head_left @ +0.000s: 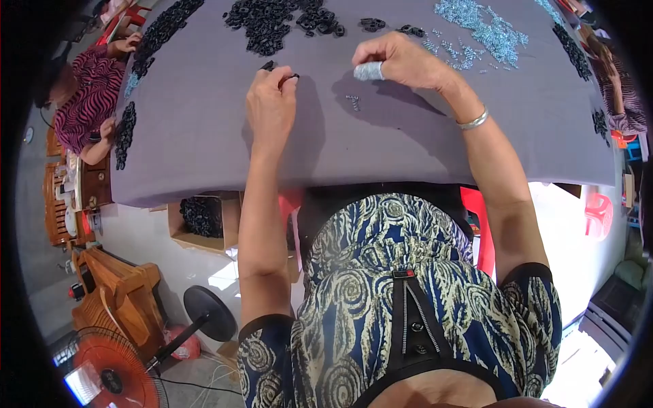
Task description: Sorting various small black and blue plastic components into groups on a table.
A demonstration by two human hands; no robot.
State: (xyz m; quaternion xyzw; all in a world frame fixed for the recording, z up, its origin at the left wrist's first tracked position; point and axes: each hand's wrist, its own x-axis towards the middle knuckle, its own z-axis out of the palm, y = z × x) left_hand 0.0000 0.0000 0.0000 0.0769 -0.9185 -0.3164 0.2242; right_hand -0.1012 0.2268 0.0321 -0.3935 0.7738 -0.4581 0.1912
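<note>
My left hand is raised over the cloth-covered table, its fingers closed on a small black plastic piece. Another dark piece shows behind its knuckles. To the right is my right hand, fingers curled in and one finger wrapped in whitish tape; whether it pinches anything is hidden. Below it on the cloth lie a few small metal coil springs. Beyond my left hand spreads a heap of black plastic pieces. A pile of shiny springs lies past my right hand.
More black pieces line the table's left edge and right edge. A person sits at the left, another at the right. Below the table's front stand a carton of black pieces and a floor fan.
</note>
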